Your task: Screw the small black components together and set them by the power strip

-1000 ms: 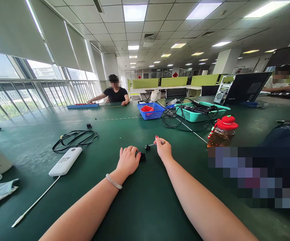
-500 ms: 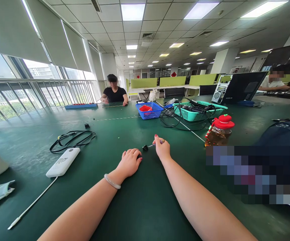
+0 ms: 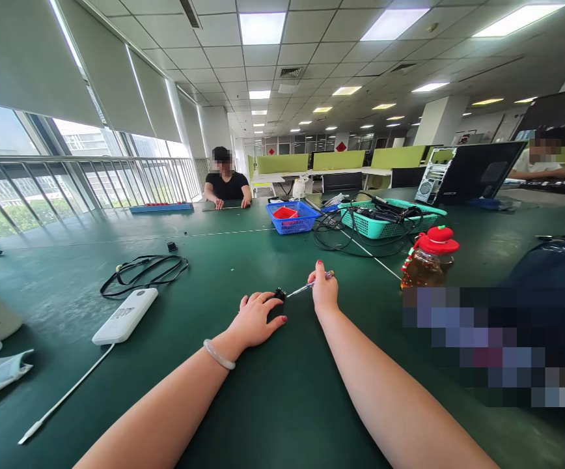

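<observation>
My right hand [image 3: 325, 290] is closed around the handle of a screwdriver [image 3: 303, 287], the thumb lying along its top. The metal shaft points left, its tip at or very near a small black part [image 3: 279, 294] on the table; whether they touch I cannot tell. My left hand [image 3: 258, 318] rests on the table, palm down, with a pale bangle on its wrist. Its fingers stretch out to the black part and its fingertips seem to touch it, while the thumb stands apart below. Fine detail of the part is too small to make out.
On the left of the green table [image 3: 204, 260] lie a white power bank [image 3: 126, 317] and a coiled black cable [image 3: 143, 273]. A blue basket [image 3: 293, 225], a green basket [image 3: 377, 225] and a red-lidded jar [image 3: 431, 260] stand ahead. A person [image 3: 227, 185] sits across.
My right hand has drawn back to the right with the screwdriver, showing more of its shaft. My left fingers have stretched forward to the black part, with the thumb spread wider. The view shifts slightly.
</observation>
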The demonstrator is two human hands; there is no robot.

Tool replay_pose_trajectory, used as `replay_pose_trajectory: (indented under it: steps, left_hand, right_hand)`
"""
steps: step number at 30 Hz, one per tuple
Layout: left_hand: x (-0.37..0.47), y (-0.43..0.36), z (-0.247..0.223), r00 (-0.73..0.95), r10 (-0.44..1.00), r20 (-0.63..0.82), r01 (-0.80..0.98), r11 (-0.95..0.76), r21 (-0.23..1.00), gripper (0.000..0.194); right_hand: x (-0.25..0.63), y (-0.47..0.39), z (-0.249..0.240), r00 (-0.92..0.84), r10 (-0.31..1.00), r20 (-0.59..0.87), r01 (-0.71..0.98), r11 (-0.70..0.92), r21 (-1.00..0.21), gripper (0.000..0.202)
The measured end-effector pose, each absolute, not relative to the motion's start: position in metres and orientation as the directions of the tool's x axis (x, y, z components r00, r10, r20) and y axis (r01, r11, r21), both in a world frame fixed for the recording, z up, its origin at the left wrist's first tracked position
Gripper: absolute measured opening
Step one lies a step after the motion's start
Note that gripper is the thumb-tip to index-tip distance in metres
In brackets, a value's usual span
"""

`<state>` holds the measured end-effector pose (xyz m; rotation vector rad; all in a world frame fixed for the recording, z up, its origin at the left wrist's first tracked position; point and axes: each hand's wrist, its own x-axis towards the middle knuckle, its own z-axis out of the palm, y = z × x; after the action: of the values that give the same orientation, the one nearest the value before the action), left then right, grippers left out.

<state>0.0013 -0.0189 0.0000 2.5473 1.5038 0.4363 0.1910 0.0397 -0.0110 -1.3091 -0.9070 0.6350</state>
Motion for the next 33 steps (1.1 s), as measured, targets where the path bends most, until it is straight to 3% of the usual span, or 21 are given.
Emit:
replay_pose_trajectory:
  steps: [4,10,15,24,33]
  left_hand:
    - [0.002,-0.018,0.001,0.399,0.892,0.211,0.831,-0.449,0.328,0.033]
    - [0.002,-0.017,-0.001,0.343,0.913,0.221,0.853,-0.401,0.335,0.049]
    - [0.001,-0.016,-0.004,0.358,0.913,0.197,0.863,-0.404,0.304,0.053]
    - [0.001,-0.019,0.002,0.465,0.858,0.218,0.791,-0.513,0.334,0.029]
    - [0.009,-0.025,0.001,0.385,0.884,0.265,0.837,-0.455,0.302,0.024]
  right_hand:
    - [0.193,0.045,-0.018,0.539,0.816,0.21,0.111,0.178,-0.978,0.063]
    - [0.186,0.044,-0.021,0.399,0.894,0.206,0.168,0.15,-0.974,0.06]
    - [0.186,0.043,-0.018,0.386,0.898,0.212,0.085,0.194,-0.977,0.064]
    - [0.19,0.049,-0.022,0.448,0.882,0.146,-0.035,0.181,-0.983,0.062]
    - [0.184,0.045,-0.021,0.386,0.904,0.183,-0.005,0.201,-0.98,0.062]
